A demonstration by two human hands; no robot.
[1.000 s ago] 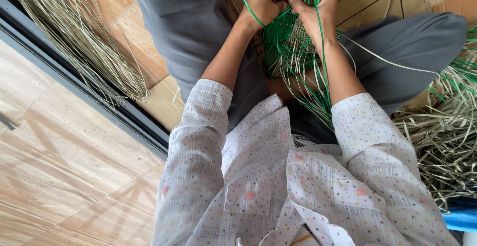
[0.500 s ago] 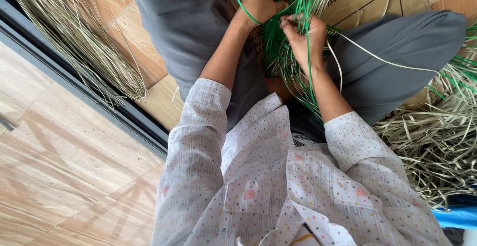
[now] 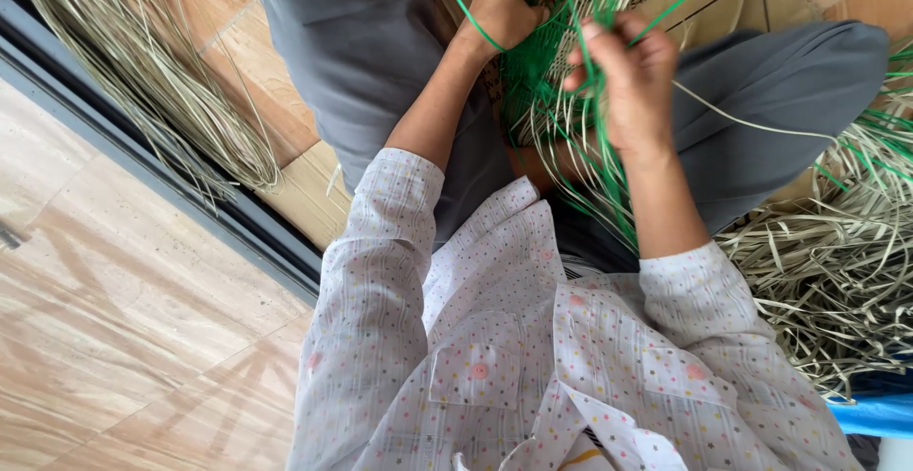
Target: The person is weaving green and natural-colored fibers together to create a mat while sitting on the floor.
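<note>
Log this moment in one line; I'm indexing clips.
left hand: grips green strips | right hand: pinches strips | loose straw: beside right knee

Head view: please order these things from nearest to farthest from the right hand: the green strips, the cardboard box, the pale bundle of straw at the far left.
From the right hand:
1. Green strips: held in its fingers, between both hands.
2. Cardboard box: just above the hand, under the work.
3. Pale bundle of straw: far left, on the floor beside the dark door track.

Woven piece (image 3: 533, 90) between both hands, loose strips (image 3: 837, 271) piled right
</note>
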